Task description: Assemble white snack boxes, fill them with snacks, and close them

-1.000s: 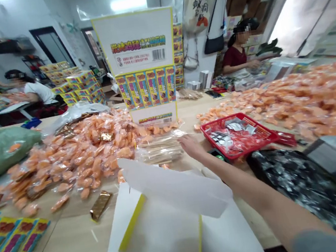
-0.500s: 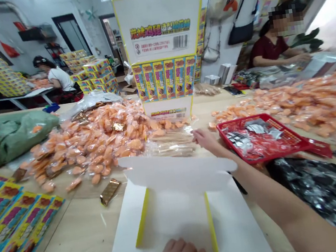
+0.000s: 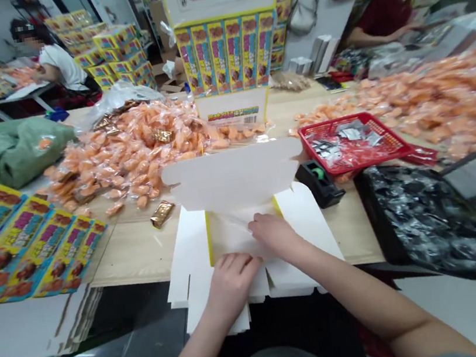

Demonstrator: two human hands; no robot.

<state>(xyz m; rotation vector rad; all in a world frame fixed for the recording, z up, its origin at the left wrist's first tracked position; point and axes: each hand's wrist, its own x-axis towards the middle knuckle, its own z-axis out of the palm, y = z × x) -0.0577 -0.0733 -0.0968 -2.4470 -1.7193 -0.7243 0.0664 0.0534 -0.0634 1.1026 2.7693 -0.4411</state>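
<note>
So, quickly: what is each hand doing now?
Left hand: open, pressing flat on the white carton.
Right hand: pinching a clear plastic bag.

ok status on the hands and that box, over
Both hands on the flat white box: left hand pressing its near edge, right hand on the middle panel. Back flap standing. Tape dispenser close right.

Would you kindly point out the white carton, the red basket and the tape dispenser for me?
White carton [image 3: 233, 176], head view, on its raised back flap.
Red basket [image 3: 393, 148], head view, on its near right rim.
Tape dispenser [image 3: 321, 184], head view, on its black body.
</note>
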